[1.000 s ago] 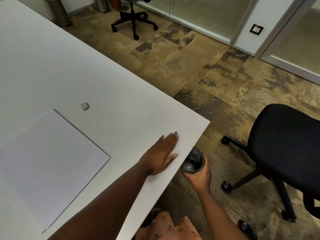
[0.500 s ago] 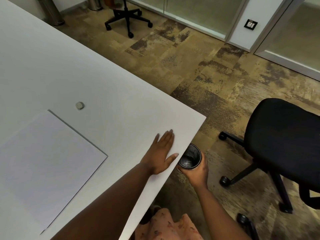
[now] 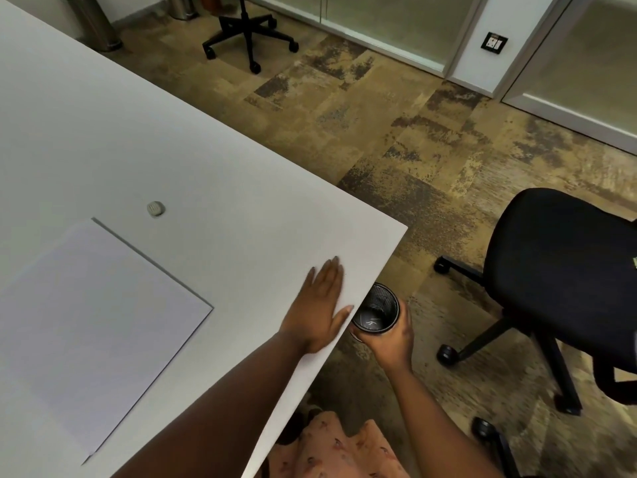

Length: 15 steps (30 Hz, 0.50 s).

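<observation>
My left hand (image 3: 319, 307) lies flat on the white table (image 3: 224, 188), fingers straight, close to the table's near right edge. Just below that edge, my right hand (image 3: 391, 339) grips a black mesh cup (image 3: 376, 310) from underneath, its open mouth up and tucked against the edge. A few thin bits lie in the cup's bottom. A white sheet of paper (image 3: 93, 315) lies on the table to the left, with a small grey eraser (image 3: 155, 208) beyond its far corner.
A black office chair (image 3: 558, 270) stands on the patterned carpet to the right of the table corner. Another chair's wheeled base (image 3: 249, 41) is at the back, with metal bins (image 3: 100, 25) and glass partitions (image 3: 386, 19) behind.
My left hand has slid slightly back along the table edge toward me, thumb nearer the cup. The cup stays held at the edge. The view has shifted a little.
</observation>
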Each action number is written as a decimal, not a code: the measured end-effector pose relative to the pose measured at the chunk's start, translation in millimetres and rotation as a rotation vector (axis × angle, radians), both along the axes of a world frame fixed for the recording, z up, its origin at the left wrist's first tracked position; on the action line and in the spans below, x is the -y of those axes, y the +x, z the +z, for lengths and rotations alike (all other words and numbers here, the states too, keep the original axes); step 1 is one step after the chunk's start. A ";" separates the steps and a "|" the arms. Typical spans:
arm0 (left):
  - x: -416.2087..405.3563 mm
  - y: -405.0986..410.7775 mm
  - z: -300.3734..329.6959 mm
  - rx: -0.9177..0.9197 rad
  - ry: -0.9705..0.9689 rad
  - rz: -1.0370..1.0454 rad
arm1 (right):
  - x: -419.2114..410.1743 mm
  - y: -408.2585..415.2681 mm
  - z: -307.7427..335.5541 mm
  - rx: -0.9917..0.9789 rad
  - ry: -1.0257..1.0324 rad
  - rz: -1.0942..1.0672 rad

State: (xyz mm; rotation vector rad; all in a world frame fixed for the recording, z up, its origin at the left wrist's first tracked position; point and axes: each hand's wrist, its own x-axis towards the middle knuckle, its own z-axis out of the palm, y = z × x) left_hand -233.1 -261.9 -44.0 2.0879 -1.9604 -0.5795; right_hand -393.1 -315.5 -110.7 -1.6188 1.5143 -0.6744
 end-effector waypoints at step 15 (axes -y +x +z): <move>2.3 4.9 -3.1 0.050 0.030 0.067 | 2.1 -1.9 4.7 0.002 0.002 -0.025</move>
